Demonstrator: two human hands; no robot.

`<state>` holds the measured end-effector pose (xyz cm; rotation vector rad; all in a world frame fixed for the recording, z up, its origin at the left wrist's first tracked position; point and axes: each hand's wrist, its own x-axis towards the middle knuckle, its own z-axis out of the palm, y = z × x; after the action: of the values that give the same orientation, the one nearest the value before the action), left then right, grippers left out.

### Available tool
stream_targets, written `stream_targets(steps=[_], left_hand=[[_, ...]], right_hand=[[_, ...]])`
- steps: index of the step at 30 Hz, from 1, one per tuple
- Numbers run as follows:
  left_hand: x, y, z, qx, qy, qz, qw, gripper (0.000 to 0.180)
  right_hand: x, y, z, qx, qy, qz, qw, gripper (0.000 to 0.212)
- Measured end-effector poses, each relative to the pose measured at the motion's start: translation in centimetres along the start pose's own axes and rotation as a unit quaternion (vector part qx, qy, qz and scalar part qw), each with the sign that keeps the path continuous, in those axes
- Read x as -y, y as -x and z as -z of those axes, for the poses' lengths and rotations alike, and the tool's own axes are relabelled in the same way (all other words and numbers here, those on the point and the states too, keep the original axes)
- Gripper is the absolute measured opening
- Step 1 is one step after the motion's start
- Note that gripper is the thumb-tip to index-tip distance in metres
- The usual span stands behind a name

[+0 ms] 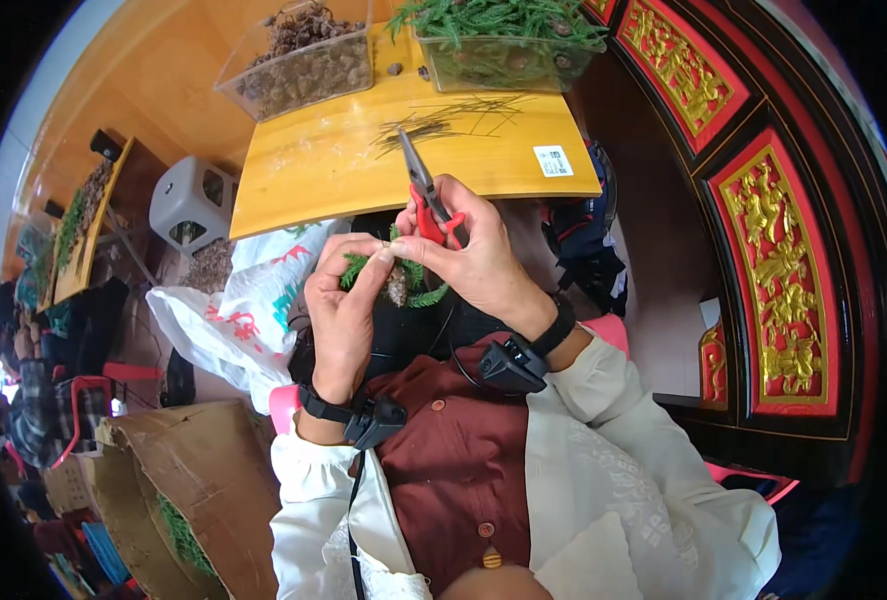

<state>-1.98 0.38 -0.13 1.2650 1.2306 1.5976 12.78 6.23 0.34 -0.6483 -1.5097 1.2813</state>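
Note:
My left hand (341,295) is closed, its thumb and forefinger pinching the top of a green artificial pine sprig (429,298) in front of my lap. A small brown pine cone (396,289) hangs among the sprig's needles. My right hand (488,262) is wrapped round long-nose pliers (419,178) with red handles, their jaws pointing up and away over the table edge. The tip of my right thumb meets the left fingertips at the sprig's top. What exactly is pinched there is too small to make out.
On the yellow table (303,175) lie thin dark wires (423,130). Behind them stand a clear bin of pine cones (303,75) and a clear bin of green sprigs (508,62). A white plastic bag (248,310), a cardboard box (198,470) and a grey stool (191,200) are to the left.

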Motion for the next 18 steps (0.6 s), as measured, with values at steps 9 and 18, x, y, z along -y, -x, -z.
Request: stream_targets(steps=[9, 18], left_hand=[[-1.2, 0.8, -0.5, 0.013, -0.024, -0.047, 0.999, 0.006], [-1.9, 0.1, 0.6, 0.103, 0.130, 0.045, 0.985, 0.007]], right_hand=[[0.7, 0.1, 0.6, 0.020, -0.238, -0.295, 0.925, 0.027], [0.1, 0.3, 3.0, 0.129, 0.021, -0.126, 0.983, 0.026]])
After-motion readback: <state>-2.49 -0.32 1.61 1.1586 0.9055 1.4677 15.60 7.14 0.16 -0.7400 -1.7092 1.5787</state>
